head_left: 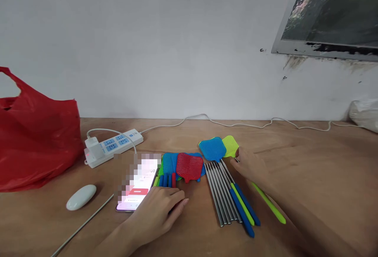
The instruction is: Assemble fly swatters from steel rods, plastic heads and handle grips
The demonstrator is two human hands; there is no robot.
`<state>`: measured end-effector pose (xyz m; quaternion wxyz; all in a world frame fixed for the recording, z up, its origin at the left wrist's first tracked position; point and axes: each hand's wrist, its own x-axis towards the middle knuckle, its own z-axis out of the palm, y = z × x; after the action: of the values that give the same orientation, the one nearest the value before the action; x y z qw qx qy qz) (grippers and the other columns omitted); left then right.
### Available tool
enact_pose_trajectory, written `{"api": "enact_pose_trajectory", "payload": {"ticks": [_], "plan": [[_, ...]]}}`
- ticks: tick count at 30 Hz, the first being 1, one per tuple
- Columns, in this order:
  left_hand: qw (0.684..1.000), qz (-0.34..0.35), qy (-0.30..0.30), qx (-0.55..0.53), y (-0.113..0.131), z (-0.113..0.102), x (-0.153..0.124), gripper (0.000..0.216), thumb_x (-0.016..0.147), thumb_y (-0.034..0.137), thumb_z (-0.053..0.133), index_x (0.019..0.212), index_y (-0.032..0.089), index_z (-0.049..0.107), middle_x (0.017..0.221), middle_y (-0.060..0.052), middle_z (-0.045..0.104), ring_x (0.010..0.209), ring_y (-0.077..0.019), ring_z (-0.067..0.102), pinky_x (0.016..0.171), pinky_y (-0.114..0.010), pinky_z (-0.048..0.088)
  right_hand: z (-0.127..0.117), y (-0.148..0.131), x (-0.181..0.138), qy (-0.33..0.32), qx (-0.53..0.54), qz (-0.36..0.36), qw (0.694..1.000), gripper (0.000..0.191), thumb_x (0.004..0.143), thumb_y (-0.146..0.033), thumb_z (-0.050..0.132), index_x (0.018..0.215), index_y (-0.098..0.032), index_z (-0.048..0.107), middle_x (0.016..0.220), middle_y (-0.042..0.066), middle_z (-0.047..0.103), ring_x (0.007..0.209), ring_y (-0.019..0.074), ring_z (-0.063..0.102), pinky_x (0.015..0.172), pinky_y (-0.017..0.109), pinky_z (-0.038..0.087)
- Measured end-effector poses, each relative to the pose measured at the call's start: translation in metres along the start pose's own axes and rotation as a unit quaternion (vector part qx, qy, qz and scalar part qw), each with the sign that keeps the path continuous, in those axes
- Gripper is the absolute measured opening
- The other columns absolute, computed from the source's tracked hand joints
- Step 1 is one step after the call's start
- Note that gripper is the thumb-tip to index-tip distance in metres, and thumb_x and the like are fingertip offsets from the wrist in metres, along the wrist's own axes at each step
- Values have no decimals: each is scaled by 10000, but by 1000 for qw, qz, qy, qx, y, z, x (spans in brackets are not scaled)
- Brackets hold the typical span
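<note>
My right hand (251, 167) pinches the neck of a lime-green fly swatter (230, 146), whose green handle (268, 205) runs back under my wrist. Next to it lie a blue swatter (213, 149) and a row of metal rods (218, 190) with blue and green grips. My left hand (161, 209) rests palm down on the wooden table (319, 162), fingers curled loosely, holding nothing, beside a lit phone (137, 190). Just beyond its fingertips lies a pile of short swatters, a red one (189, 166) on top of blue ones (169, 163).
A red plastic bag (35, 142) stands at the far left. A white power strip (113, 146) with a plugged charger and cables runs along the wall. A white oval mouse-like object (81, 197) lies near the front left. A whitish bag (364, 114) sits at the far right.
</note>
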<state>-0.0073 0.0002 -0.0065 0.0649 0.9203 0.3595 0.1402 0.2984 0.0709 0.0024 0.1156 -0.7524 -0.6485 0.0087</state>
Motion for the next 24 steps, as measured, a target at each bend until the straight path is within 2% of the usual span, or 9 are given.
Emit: {"api": "enact_pose_trajectory", "payload": {"ticks": [4, 7, 11, 15, 17, 20, 24], "plan": [[1000, 0, -1, 0, 0, -1, 0, 349, 1048, 238, 334, 754, 200, 519, 698, -2, 611, 618, -179, 582, 563, -305, 261, -8, 6, 1, 37, 53, 15, 998, 171, 851, -238, 568, 978, -138, 623, 851, 147, 695, 805, 291, 658, 607, 316, 293], [1000, 5, 2, -3, -1, -1, 1, 349, 1047, 241, 337, 748, 200, 512, 695, -1, 609, 610, -176, 576, 556, -306, 256, -10, 13, 3, 64, 124, 21, 990, 154, 825, -232, 567, 954, -153, 599, 690, 63, 608, 691, 257, 608, 600, 311, 282], [1000, 6, 3, -3, -2, 2, 2, 349, 1050, 243, 336, 752, 201, 512, 698, -2, 608, 614, -175, 576, 562, -307, 264, -2, 13, 0, 67, 280, -10, 958, 228, 860, -369, 494, 992, -190, 542, 614, -26, 486, 598, 201, 527, 585, 294, 333], [1000, 4, 3, -3, -3, 2, 0, 345, 1053, 246, 336, 756, 203, 508, 696, 2, 601, 613, -172, 572, 563, -305, 269, 17, -1, -12, -8, 441, -50, 896, 447, 830, -645, 476, 921, -215, 555, 643, -18, 541, 519, 155, 495, 487, 265, 360], [1000, 6, 3, -4, -3, 1, 0, 345, 1054, 248, 335, 756, 204, 505, 692, 3, 597, 611, -173, 569, 560, -304, 270, 25, -6, -19, -53, 492, -58, 867, 485, 815, -696, 506, 822, -216, 573, 560, -43, 492, 446, 124, 436, 427, 243, 321], [1000, 7, 6, -3, -3, 1, 1, 345, 1054, 251, 336, 757, 204, 506, 693, 2, 595, 614, -173, 567, 556, -304, 268, 31, -10, -27, -134, 526, -67, 837, 491, 821, -680, 533, 703, -206, 578, 446, -89, 377, 323, 72, 279, 336, 219, 196], [999, -4, 30, -10, -4, 1, 1, 338, 1051, 253, 341, 764, 206, 514, 692, 5, 587, 603, -166, 551, 554, -301, 264, 25, -11, -37, -214, 534, -89, 813, 416, 844, -570, 563, 706, -182, 617, 436, -86, 416, 301, 56, 295, 321, 200, 174]]}}
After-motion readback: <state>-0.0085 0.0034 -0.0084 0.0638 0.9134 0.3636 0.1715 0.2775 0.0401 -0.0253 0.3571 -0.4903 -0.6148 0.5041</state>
